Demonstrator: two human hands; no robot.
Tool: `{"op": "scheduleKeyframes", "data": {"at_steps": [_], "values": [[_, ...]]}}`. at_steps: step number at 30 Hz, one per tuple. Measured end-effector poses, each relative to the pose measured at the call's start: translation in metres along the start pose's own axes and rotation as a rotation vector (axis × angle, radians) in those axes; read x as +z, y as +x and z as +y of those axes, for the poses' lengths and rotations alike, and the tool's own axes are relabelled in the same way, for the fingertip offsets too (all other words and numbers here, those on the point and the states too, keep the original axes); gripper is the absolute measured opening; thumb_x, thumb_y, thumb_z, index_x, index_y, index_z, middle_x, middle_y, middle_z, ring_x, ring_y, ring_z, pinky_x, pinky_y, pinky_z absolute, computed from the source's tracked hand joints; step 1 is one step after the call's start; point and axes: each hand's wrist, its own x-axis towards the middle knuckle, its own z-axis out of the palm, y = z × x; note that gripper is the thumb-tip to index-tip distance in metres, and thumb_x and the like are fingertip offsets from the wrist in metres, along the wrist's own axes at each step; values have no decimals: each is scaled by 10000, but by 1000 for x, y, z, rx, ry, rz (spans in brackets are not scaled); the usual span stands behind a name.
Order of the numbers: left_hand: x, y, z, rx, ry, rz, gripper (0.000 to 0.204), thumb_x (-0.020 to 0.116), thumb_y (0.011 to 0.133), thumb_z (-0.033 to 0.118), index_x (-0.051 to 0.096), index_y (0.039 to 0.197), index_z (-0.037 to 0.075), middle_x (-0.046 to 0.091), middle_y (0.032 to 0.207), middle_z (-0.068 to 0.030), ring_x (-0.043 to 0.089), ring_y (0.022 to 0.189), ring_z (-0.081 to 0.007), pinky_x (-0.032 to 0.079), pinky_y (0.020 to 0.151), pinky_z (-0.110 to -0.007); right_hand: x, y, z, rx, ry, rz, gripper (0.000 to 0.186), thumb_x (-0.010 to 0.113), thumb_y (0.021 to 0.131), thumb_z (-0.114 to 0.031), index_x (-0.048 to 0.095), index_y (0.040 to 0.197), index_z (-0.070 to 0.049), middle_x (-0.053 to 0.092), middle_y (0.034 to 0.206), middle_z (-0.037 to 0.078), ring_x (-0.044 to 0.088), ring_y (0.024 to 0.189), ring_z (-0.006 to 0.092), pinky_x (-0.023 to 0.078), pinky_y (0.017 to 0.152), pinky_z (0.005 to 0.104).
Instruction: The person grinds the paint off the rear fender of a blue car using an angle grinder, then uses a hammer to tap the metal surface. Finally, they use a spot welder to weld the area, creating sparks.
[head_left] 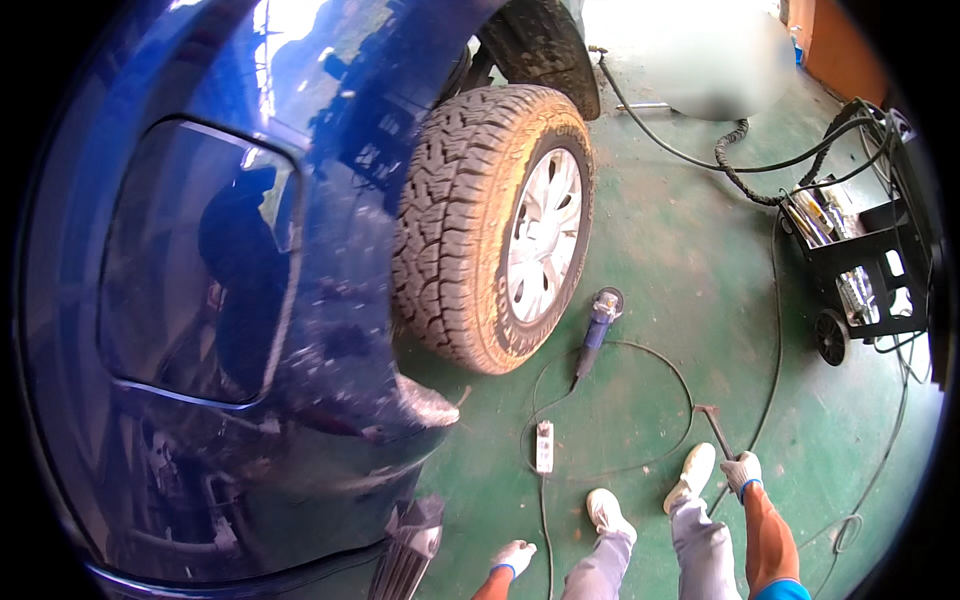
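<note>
My right hand, in a white work glove with a blue cuff, is closed around the handle of a hammer. The hammer's brownish head points away from me, above the green floor. My left hand, gloved the same way, hangs low near the car's corner with its fingers curled in and nothing visible in them. A dark blue car body fills the left side, its lower edge behind the wheel scuffed and ragged. Ahead of that edge is a muddy tyre on a silver rim.
An angle grinder lies on the floor, its cord looping near a white power strip. At right stands a black wheeled cart with tools and thick cables. A dark ribbed piece is beside the car's lower corner.
</note>
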Motion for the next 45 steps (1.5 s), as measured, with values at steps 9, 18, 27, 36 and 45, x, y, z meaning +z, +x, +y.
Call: {"op": "scheduleKeyframes", "data": {"at_steps": [9, 18, 27, 36, 45], "values": [[-18, 132, 124, 92, 55, 171, 838, 633, 908, 635, 504, 1526, 84, 598, 1477, -210, 543, 1402, -370, 419, 1173, -428, 39, 142, 31, -125, 166, 316, 288, 768, 735, -161, 658, 906, 43, 646, 706, 146, 649, 624, 255, 545, 592, 426], [-44, 268, 188, 15, 95, 469, 1286, 790, 734, 671, 200, 1627, -42, 370, 1607, -325, 518, 1395, -446, 459, 1134, -501, 12, 229, 24, -308, -9, 542, 440, 683, 927, -355, 648, 1154, 20, 700, 904, 216, 681, 832, 347, 532, 825, 476], [-37, 297, 227, -199, -263, 804, 971, 810, 811, 547, 399, 1499, -2, 579, 1368, -238, 640, 1206, -404, 546, 992, -491, 0, 252, 72, 23, 241, 134, 281, 714, 903, -278, 554, 887, -48, 517, 661, 21, 537, 471, 142, 457, 418, 330], [-122, 317, 358, 613, 90, 1153, 886, 829, 809, 291, 391, 1535, 33, 530, 1463, -212, 537, 1340, -408, 452, 1113, -517, 39, 262, -10, 1, 460, 185, 349, 791, 883, -307, 678, 929, 19, 582, 641, 37, 578, 505, 169, 465, 468, 366], [-159, 337, 451, 380, 121, 826, 691, 816, 735, 422, 588, 1237, 6, 707, 1130, -231, 711, 1056, -401, 559, 938, -505, -26, 300, 62, -24, 515, 469, 311, 791, 893, -272, 638, 1002, -24, 581, 706, 35, 569, 525, 135, 473, 465, 331]]}}
